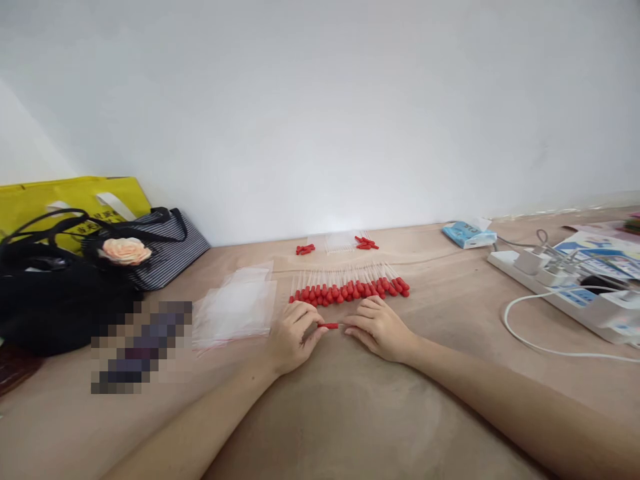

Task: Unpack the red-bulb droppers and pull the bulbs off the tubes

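My left hand (pixel 293 335) and my right hand (pixel 379 327) meet at the middle of the table, fingers pinched together. Between them lies a small red rubber bulb (pixel 329 325), held by my left fingertips while my right fingertips pinch something thin at its other end. Just beyond my hands lies a row of several clear droppers with red bulbs (pixel 350 288). Farther back sit a bundle of clear tubes (pixel 340 241) and two little heaps of loose red bulbs (pixel 305 249) (pixel 367 243).
A stack of clear plastic bags (pixel 235 307) lies left of my hands. Black, striped and yellow bags (pixel 60 267) crowd the far left. A white power strip with plugs and cable (pixel 565 287), papers and a blue tissue pack (pixel 467 234) sit right.
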Demonstrator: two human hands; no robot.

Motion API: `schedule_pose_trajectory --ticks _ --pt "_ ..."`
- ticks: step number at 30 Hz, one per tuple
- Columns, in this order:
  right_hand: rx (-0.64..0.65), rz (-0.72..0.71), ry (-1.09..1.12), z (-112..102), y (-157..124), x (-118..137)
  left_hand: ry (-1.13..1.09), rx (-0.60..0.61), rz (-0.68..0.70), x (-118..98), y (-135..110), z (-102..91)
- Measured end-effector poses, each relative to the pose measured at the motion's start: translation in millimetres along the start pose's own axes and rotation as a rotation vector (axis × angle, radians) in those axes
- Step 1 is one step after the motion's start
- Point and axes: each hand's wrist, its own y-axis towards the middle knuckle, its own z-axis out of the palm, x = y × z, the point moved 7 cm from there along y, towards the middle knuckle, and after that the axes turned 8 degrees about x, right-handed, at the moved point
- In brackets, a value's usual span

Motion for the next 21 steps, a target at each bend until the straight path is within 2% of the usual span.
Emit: schedule_pose_trajectory --ticks 7,12,21 --pt "-0.082 -0.020 -0.005 -2.3 -3.3 0.3 -0.014 0.045 0.094 -7.3 7.1 9.6" --pt "-0.090 -0.051 -0.040 -4.5 -3.0 2.3 -0.043 0.055 0.113 -8.8 11.4 15.0" --pt "-0.051 -0.085 -0.046 -4.4 -4.7 3.9 0.030 0.009 0.134 -11.9 6.7 11.3"
